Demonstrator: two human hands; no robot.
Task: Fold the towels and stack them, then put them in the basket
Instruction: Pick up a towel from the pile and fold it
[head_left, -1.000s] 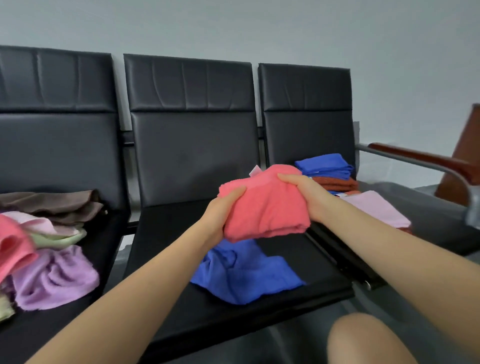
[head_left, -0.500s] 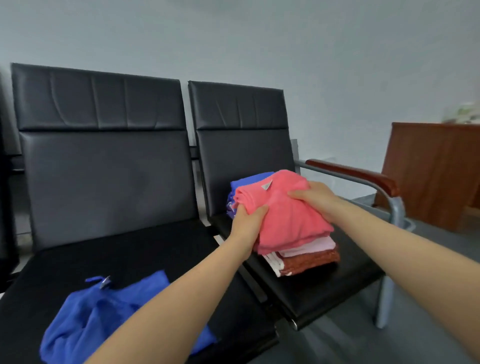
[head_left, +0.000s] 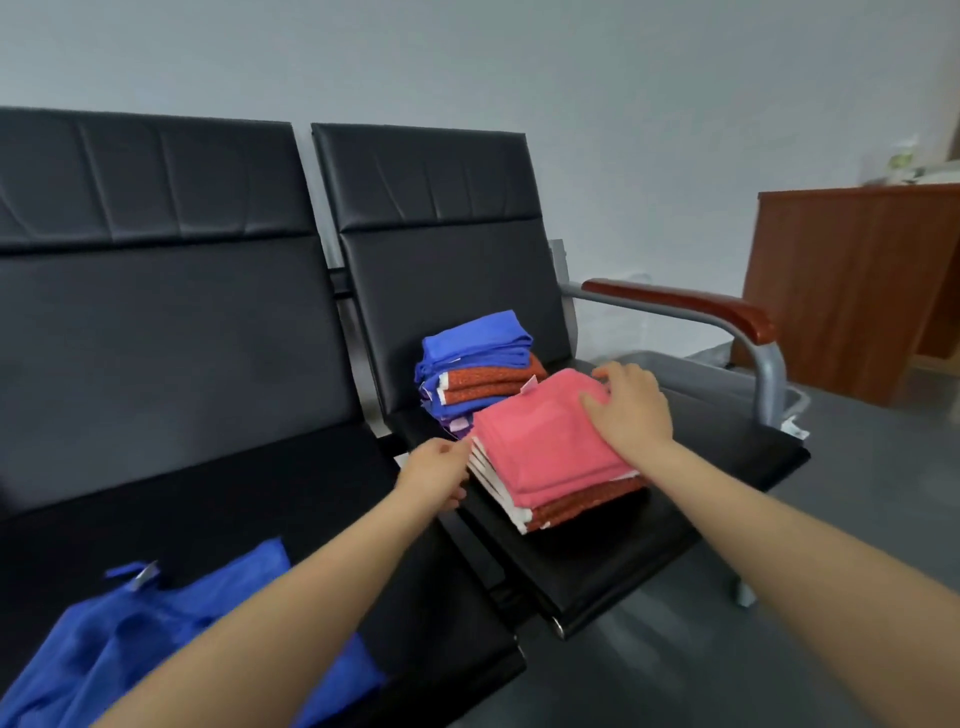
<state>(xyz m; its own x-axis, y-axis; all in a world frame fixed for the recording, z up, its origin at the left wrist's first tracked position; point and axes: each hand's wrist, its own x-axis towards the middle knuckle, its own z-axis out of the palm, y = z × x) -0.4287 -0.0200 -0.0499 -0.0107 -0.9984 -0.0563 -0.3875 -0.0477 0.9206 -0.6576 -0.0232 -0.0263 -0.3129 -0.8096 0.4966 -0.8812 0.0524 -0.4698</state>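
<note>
Towel (head_left: 540, 447), coral pink, folded flat into neat rectangle, soft fuzzy nap, tops front stack (head_left: 566, 501) on right chair seat (head_left: 613, 566). Right hand (head_left: 631, 410) presses it, fingers spread flat. Left hand (head_left: 436, 475) touches stack's left edge, fingers loosely bent, grip unclear. Second stack (head_left: 475, 371), blue and rust layers, sits behind. Loose blue towel (head_left: 104, 660) lies crumpled on left seat (head_left: 234, 519), glossy black leather.

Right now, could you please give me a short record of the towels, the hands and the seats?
front stack: folded pink towel on top, rust and white ones beneath
rear stack: blue towel on top
right hand: flat on the pink towel
left hand: at the front stack's left edge; grip unclear
unfolded: crumpled blue towel on the middle seat
basket: not identifiable
</note>
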